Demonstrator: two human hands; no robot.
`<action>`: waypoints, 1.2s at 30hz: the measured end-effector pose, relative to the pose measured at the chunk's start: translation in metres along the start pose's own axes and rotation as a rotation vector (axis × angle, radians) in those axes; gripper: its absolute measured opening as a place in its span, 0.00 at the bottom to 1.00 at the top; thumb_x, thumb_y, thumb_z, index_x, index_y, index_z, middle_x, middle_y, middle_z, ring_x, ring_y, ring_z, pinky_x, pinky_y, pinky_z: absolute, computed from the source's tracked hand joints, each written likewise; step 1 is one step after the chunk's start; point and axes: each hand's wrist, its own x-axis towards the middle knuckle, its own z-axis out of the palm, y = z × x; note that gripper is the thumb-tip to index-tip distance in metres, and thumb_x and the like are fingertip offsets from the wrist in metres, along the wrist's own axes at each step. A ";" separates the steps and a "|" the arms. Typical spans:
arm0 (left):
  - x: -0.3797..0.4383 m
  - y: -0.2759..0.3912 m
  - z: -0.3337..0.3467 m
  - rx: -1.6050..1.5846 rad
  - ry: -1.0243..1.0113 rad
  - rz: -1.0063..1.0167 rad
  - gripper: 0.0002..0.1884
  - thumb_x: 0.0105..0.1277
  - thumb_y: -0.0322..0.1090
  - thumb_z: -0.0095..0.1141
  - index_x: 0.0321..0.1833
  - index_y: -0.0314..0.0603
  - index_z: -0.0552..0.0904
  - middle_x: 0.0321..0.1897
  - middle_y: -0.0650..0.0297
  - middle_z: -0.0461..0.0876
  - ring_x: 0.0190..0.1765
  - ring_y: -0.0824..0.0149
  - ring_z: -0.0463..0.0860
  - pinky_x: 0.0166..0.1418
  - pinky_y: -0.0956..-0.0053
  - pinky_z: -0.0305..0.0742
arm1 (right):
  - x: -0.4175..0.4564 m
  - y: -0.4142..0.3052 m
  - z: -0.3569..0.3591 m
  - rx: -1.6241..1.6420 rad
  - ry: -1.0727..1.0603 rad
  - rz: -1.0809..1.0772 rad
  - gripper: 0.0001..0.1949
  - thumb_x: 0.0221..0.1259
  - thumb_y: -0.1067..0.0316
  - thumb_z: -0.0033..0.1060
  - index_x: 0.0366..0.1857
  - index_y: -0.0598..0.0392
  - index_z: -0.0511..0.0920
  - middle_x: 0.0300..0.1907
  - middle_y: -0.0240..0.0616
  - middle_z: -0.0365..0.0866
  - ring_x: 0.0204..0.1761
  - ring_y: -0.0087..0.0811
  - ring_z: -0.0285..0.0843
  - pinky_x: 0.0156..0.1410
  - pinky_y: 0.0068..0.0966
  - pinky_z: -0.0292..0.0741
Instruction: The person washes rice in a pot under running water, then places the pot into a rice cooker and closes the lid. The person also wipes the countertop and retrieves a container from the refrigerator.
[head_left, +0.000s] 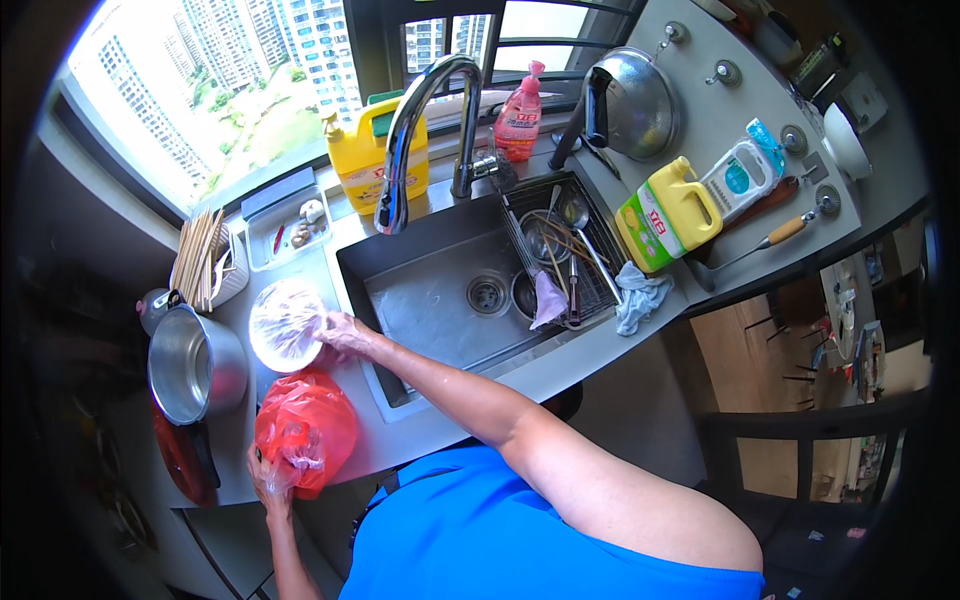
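Note:
My right hand (346, 334) grips the right rim of a white bowl (287, 325) on the counter left of the sink; clear crinkled plastic lies over the bowl. Nearer to me, my left hand (268, 474) holds the gathered end of a red plastic bag (311, 420), where some clear plastic also shows. What the bag contains is hidden. The bag rests on the counter just below the bowl, towards the front edge.
A metal pot (199, 364) stands at the left beside a basket of chopsticks (229, 262). Behind the bowl is a clear tray (262, 244) with garlic, ginger and a red chili. The steel sink (442, 292) holds a wire rack (600, 217) with utensils; a faucet (469, 135) arches over it.

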 end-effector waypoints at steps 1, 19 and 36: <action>-0.006 -0.004 0.001 -0.042 0.025 -0.015 0.20 0.65 0.39 0.64 0.56 0.36 0.85 0.67 0.50 0.72 0.66 0.44 0.75 0.67 0.54 0.75 | -0.009 -0.004 -0.003 -0.011 -0.073 0.017 0.29 0.70 0.54 0.64 0.66 0.64 0.71 0.42 0.46 0.86 0.36 0.35 0.88 0.36 0.34 0.88; -0.019 0.102 -0.093 -0.398 0.527 -0.157 0.22 0.67 0.17 0.48 0.64 0.32 0.78 0.58 0.56 0.79 0.60 0.60 0.80 0.67 0.66 0.75 | -0.128 -0.019 -0.300 -0.043 0.570 -0.280 0.14 0.74 0.67 0.55 0.58 0.59 0.81 0.36 0.42 0.87 0.31 0.28 0.87 0.34 0.26 0.84; 0.208 0.379 -0.033 -1.173 -0.270 0.101 0.38 0.72 0.34 0.63 0.81 0.45 0.59 0.67 0.52 0.72 0.62 0.61 0.81 0.59 0.69 0.83 | -0.044 -0.073 -0.412 -0.897 0.910 -0.556 0.17 0.69 0.64 0.57 0.60 0.50 0.82 0.46 0.54 0.87 0.49 0.53 0.87 0.54 0.44 0.82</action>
